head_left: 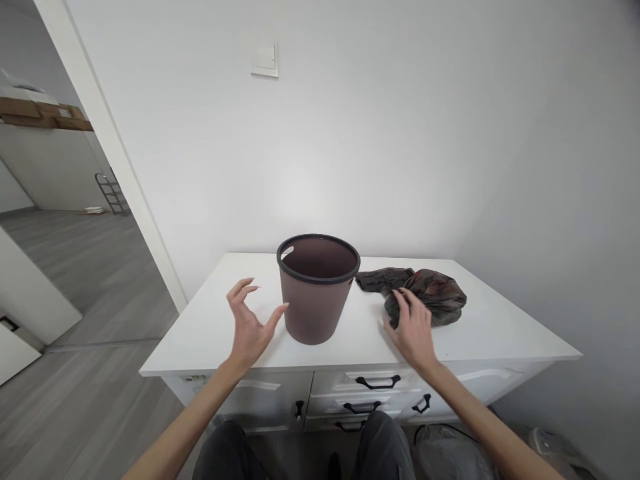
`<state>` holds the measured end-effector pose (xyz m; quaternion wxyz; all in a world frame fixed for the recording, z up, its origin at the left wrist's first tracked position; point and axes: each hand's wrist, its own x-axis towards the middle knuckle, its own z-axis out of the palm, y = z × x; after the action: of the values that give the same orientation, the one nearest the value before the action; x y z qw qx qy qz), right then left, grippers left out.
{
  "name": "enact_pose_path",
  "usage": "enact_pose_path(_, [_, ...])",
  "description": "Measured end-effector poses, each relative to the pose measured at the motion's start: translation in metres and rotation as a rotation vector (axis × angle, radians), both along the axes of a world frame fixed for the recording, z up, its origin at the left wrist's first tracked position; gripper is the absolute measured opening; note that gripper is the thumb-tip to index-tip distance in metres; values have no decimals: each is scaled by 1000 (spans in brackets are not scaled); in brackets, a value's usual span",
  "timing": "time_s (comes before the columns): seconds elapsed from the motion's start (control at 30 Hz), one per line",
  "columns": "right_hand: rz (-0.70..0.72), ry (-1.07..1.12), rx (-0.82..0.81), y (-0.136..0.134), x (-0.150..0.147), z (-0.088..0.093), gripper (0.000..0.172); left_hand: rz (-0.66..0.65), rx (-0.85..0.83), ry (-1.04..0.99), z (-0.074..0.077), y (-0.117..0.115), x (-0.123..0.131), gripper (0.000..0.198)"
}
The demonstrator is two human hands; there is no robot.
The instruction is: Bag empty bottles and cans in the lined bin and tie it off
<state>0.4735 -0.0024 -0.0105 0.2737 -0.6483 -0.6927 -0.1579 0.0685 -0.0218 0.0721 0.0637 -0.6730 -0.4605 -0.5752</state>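
Observation:
A mauve-brown trash can [316,310] with a dark rim stands upright on the white cabinet top. An oval handle hole shows near its rim on the left. Just left of the can is my left hand [249,333], empty, with its fingers curved and apart and the thumb close to the can's side. A crumpled black plastic bag [440,293] lies to the can's right, with a flatter dark part reaching towards the can. Over the bag's near left edge is my right hand [413,330], fingers spread and bent; whether they touch the plastic I cannot tell.
The white cabinet [200,333] stands against the wall and has drawers with black handles [379,383]. A light switch [265,61] is on the wall. Left is a doorway with grey flooring [115,280]. Clear plastic bags [453,457] lie on the floor at right.

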Motion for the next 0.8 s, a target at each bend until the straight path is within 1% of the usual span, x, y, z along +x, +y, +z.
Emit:
enact_pose_path(0.07, [120, -33, -57, -15, -25, -13, 68, 60, -81, 56, -25, 7, -26, 58])
enact_pose_path(0.13, [230, -49, -110, -23, -50, -27, 64, 121, -204, 137, -48, 14, -50, 55])
enact_pose_path(0.2, [343, -31, -153, -23, -70, -37, 62, 157, -340, 203, -66, 18, -70, 56])
enact_pose_path(0.27, [401, 34, -182, -13, -83, -44, 61, 172, -430, 237, -79, 20, -81, 57])
enact_pose_path(0.33, [354, 116, -212, 4, -90, -47, 62, 173, -452, 262, -85, 20, -85, 57])
enact_pose_path(0.4, [245, 162, -265, 25, -92, -47, 65, 164, -445, 297, -88, 19, -83, 55])
enact_pose_path(0.47, [152, 163, -333, 44, -91, -46, 66, 157, -453, 322, -90, 18, -81, 52])
enact_pose_path(0.57, [50, 156, -396, 68, -87, -43, 63, 172, -489, 320, -92, 17, -81, 47])
enact_pose_path(0.67, [-23, 156, -409, 86, -82, -43, 63, 191, -500, 315, -94, 16, -81, 44])
enact_pose_path(0.8, [-70, 160, -403, 103, -76, -49, 63, 196, -477, 331, -95, 16, -82, 40])
